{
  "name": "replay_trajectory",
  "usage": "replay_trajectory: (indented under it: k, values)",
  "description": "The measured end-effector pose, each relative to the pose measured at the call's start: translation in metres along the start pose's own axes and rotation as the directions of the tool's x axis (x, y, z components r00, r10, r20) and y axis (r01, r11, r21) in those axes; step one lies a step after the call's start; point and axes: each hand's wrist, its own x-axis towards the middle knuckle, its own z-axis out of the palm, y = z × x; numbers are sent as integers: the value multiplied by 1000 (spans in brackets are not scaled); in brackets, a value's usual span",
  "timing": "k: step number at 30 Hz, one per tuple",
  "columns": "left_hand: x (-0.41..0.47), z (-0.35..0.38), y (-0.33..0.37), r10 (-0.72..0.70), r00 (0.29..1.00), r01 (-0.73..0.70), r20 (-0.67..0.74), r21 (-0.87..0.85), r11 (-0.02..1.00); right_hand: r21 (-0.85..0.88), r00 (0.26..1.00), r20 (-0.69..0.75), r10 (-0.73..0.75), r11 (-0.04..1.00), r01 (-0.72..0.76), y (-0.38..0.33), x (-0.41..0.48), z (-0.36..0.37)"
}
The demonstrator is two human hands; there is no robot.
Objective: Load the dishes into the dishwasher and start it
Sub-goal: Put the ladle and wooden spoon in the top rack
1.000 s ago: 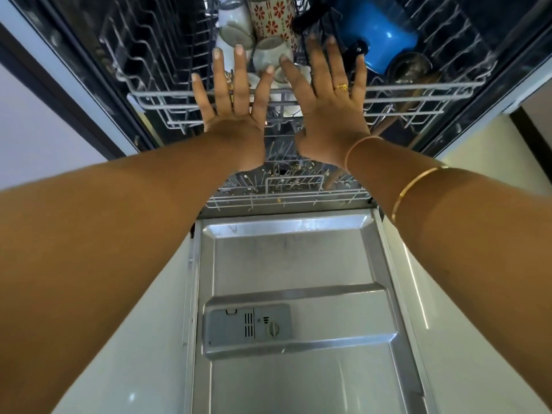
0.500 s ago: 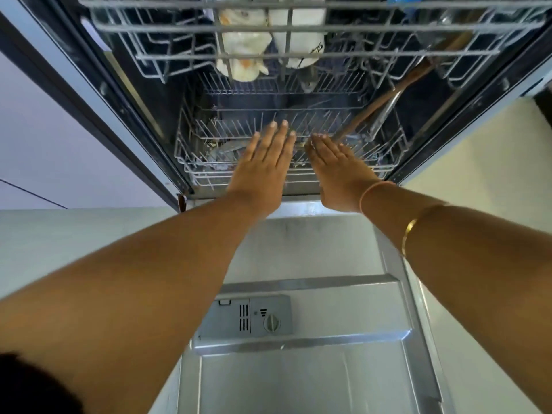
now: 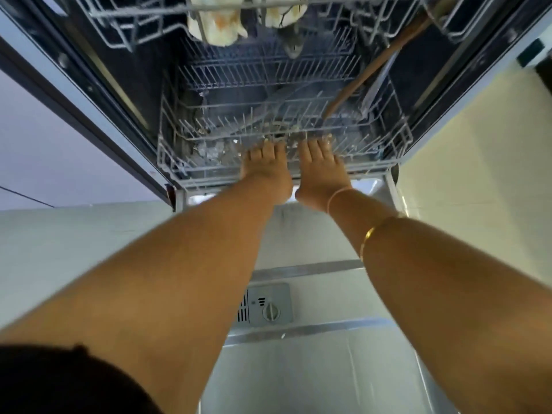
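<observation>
Wire-grey lower rack (image 3: 385, 167) sits in the dishwasher tub, its front rim at the hinge edge of the lowered door (image 3: 313, 383). Both arms reach straight out over the door, side by side. Marks on the detergent dispenser (image 3: 268, 304) are too small to read. The left hand (image 3: 265, 165) and right hand (image 3: 321, 168) lie flat, fingers straight, pressing that front rim, holding nothing

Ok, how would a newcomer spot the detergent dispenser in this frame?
Start at the open stainless-steel dishwasher door lying flat in the foreground. Between its two raised ribs sits the grey rectangular plastic detergent dispenser. It alone carries a round knob and slotted vent.
</observation>
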Motion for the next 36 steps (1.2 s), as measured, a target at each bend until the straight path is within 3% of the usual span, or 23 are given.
replay_trajectory:
  k: [9,20,24,30,33,36]
  values:
    - [-95,24,16,53,989,-59,139,39,998,29,992,127,20,999,-23,-7,-88,9]
    - [-241,85,51,106,924,-132,368,44,990,112,958,286,13,993,-46,-8,-241,42]
    - [-295,100,64,106,865,-113,490,-15,993,87,936,353,22,995,-57,-10,-297,55]
    - [-360,116,70,186,847,-129,499,-148,981,60,877,478,41,995,-79,-15,-362,66]
    - [-366,116,71,178,849,-85,497,-206,975,42,862,506,36,997,-67,-13,-368,61]
    - [-355,109,69,192,809,-71,556,-232,970,15,804,591,69,995,-97,-15,-351,50]
